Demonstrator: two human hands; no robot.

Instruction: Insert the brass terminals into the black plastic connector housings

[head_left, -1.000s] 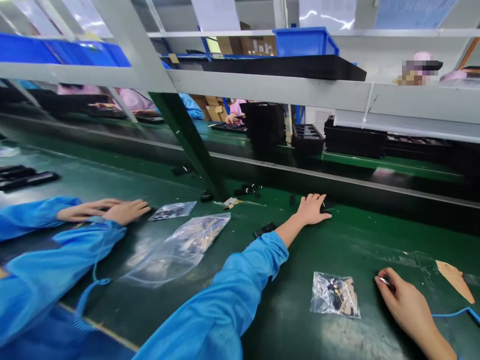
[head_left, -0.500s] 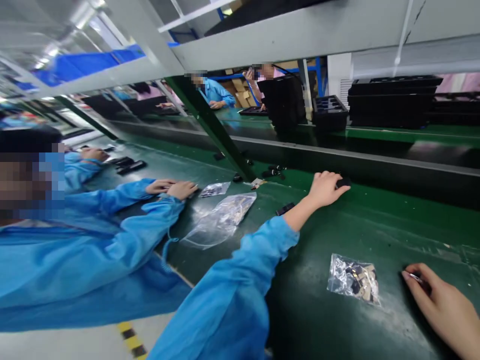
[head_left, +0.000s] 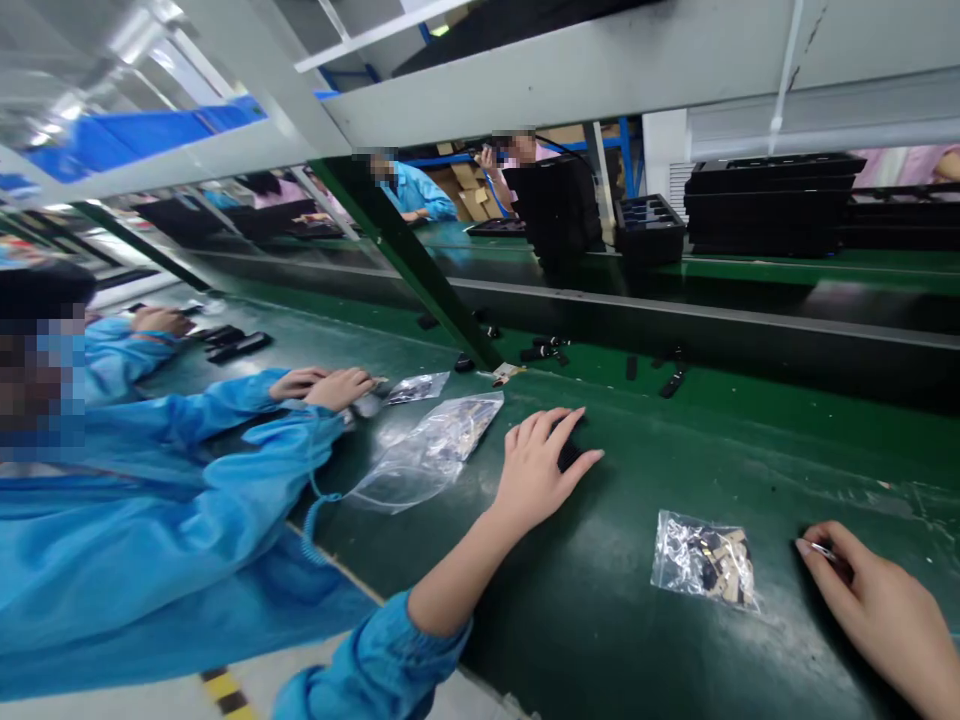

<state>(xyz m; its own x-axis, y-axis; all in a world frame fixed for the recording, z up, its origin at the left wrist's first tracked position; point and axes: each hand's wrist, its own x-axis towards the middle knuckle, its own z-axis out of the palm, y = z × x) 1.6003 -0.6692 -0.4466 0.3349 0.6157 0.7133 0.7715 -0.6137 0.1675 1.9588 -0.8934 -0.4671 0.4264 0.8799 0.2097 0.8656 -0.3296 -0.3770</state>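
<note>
My left hand (head_left: 536, 465) reaches over the green bench with its fingers spread. Between its thumb and index finger a small black part (head_left: 570, 456) shows on the surface, mostly covered by the hand. My right hand (head_left: 874, 605) rests at the right, its thumb and fingers closed on a thin silvery tool (head_left: 823, 551); most of it is hidden in the hand. Between my hands lies a clear zip bag (head_left: 705, 560) holding small tan and dark pieces. Farther back, a small black part with a metal end (head_left: 672, 380) lies on the green strip.
A co-worker in a blue sleeve (head_left: 247, 480) works close on my left. Beside that person lie a large clear bag (head_left: 442, 440) and a smaller bag (head_left: 418, 388). Several black parts (head_left: 544, 348) lie near a slanted green post (head_left: 412, 270). Black trays (head_left: 765, 210) stand stacked beyond the bench's ledge.
My left hand has left a black part on the back strip and moved left and nearer, over another black part. My right hand holds nearly still; the view has shifted slightly.
</note>
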